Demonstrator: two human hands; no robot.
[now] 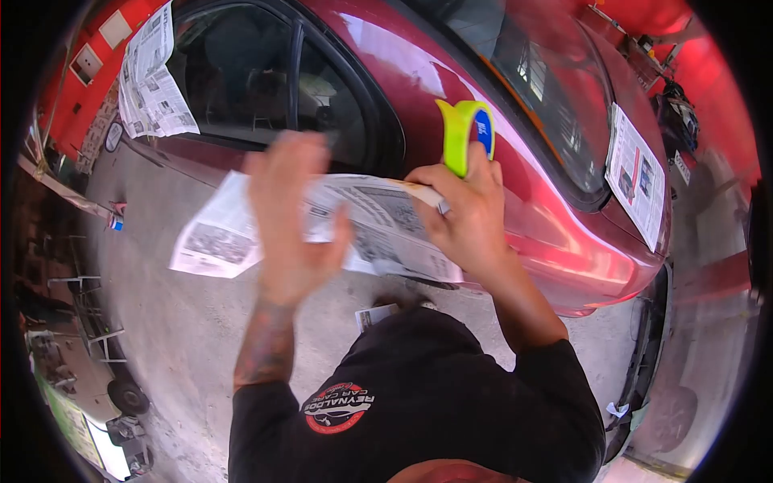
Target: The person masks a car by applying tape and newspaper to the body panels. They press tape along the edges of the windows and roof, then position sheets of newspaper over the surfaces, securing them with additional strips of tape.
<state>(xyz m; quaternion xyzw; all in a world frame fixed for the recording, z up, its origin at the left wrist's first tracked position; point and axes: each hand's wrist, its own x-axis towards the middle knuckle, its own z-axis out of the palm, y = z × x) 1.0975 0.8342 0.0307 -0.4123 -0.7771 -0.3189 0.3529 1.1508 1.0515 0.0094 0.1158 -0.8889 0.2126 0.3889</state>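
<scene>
My right hand is closed, with a roll of yellow-green masking tape at its fingers. Blue printing shows inside the roll. That same hand also pinches the edge of a newspaper sheet, which hangs along the side of a dark red car. Over the left part of the sheet is my left hand, blurred by motion. Its fingers point up and its thumb stands apart, with nothing visible in it. The palm hides some of the paper.
More newspaper covers the front side window and lies on the trunk edge. A black bumper-like part stands on the concrete floor at right. Metal stands and a wheel are at left.
</scene>
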